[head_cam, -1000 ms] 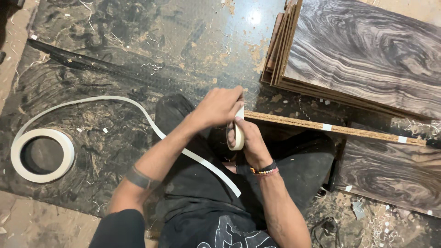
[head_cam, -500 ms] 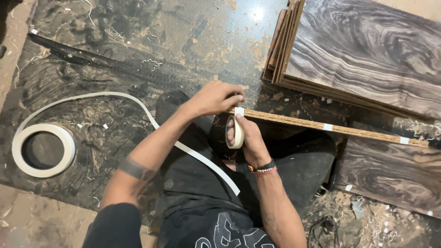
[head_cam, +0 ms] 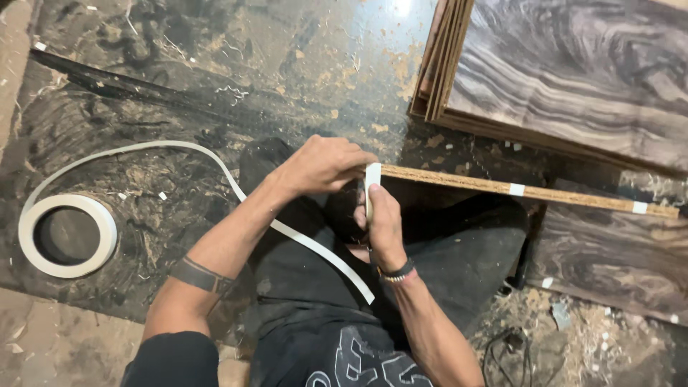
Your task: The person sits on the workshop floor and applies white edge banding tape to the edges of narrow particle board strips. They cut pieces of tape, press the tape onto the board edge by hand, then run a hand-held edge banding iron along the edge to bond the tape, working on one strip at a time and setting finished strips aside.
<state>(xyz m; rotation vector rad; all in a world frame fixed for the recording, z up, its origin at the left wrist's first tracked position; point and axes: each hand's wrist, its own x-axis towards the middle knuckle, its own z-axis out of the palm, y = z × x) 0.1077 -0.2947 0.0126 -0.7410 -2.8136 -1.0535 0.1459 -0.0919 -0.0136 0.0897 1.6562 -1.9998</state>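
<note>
Pressing white tape onto the board edge (both hands' grip).

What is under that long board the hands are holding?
Under the board lie the person's dark-trousered legs and a wood-grain panel. The left hand covers the board's end, so that part is hidden.

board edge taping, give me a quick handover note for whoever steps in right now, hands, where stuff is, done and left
Left hand presses down on the near end of the board.
Right hand holds the tape roll against that end.
Board stands on its edge across the lap; two white tape tabs already sit along the raw edge.
White edge band trails from its coil on the floor, not on the board yet.
Left: near-end tab, then the band.
</note>
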